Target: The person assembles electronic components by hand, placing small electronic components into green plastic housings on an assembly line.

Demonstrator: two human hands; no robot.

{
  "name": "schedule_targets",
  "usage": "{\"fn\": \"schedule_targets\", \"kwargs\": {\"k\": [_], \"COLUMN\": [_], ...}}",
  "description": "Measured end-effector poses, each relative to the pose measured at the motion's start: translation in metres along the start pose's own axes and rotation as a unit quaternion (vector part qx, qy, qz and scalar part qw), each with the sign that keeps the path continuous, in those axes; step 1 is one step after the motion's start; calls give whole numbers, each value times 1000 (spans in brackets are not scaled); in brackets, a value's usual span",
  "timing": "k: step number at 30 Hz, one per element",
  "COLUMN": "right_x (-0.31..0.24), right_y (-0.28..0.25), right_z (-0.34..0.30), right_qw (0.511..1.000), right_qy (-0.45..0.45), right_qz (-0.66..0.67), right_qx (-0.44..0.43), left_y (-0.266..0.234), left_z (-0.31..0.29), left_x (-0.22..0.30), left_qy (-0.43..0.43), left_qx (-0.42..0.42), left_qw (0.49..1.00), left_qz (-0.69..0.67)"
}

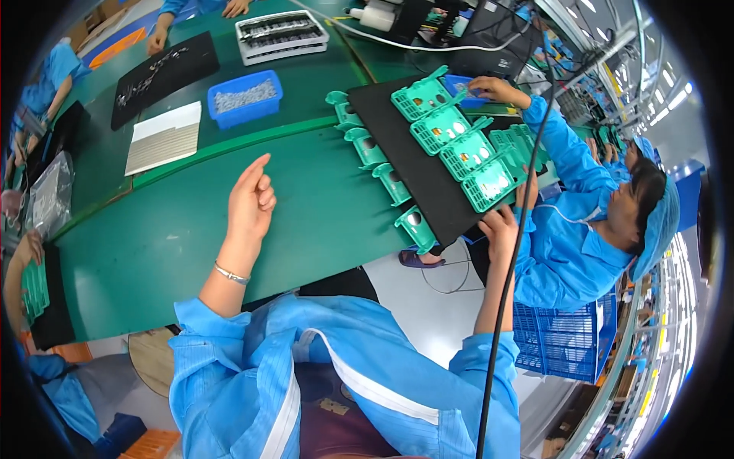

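Observation:
My left hand [251,203] is raised over the green table, its index finger stretched out and the others loosely curled, holding nothing. At the near right edge of a black mat [401,145] is my right hand [501,231], with bent fingers close to the lowest green plastic housing [489,185]; whether they grip it is not clear. Several such housings lie in a row along the mat's right side. Along its left edge smaller green plastic brackets [365,148] with round dark inserts are lined up.
A co-worker [589,222] at the right reaches toward the housings. On the table stand a blue bin [245,99] of small grey parts, a white tray [281,36], a ribbed pale sheet [163,139] and another black mat [164,76]. A black cable [511,279] hangs across the right side.

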State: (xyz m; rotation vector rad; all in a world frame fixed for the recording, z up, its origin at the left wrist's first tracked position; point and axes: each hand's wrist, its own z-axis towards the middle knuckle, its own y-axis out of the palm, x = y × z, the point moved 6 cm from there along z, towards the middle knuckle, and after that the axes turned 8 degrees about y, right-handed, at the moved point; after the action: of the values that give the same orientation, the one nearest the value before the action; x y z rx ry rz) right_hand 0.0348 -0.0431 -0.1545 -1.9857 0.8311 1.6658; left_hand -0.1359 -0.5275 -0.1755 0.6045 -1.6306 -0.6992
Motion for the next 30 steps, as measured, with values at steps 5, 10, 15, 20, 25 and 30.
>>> {"fn": "schedule_targets", "kwargs": {"k": [5,10,15,20,25,30], "right_x": [-53,-71,-51,-33,-18,-1], "right_y": [49,199,341,453,535,571], "right_z": [-52,-117,-142,-111,-68,-29], "right_qw": [924,810,722,699,688,674], "right_qy": [-292,-429,-417,-450,-489,-346], "right_qz": [-221,-387,-420,-403,-434,-612], "right_qx": [113,-96,-358,-382,-315,-228], "left_y": [-47,-73,-81,-80,-78,-80], "left_z": [-13,-1,-1,0,-3,-4], "left_x": [30,30,31,33,28,30], "left_qy": [42,64,79,91,63,39], "left_qx": [59,37,35,38,19,51], "left_qw": [997,995,992,993,996,995], "left_qz": [8,-73,-96,-60,-61,-77]}}
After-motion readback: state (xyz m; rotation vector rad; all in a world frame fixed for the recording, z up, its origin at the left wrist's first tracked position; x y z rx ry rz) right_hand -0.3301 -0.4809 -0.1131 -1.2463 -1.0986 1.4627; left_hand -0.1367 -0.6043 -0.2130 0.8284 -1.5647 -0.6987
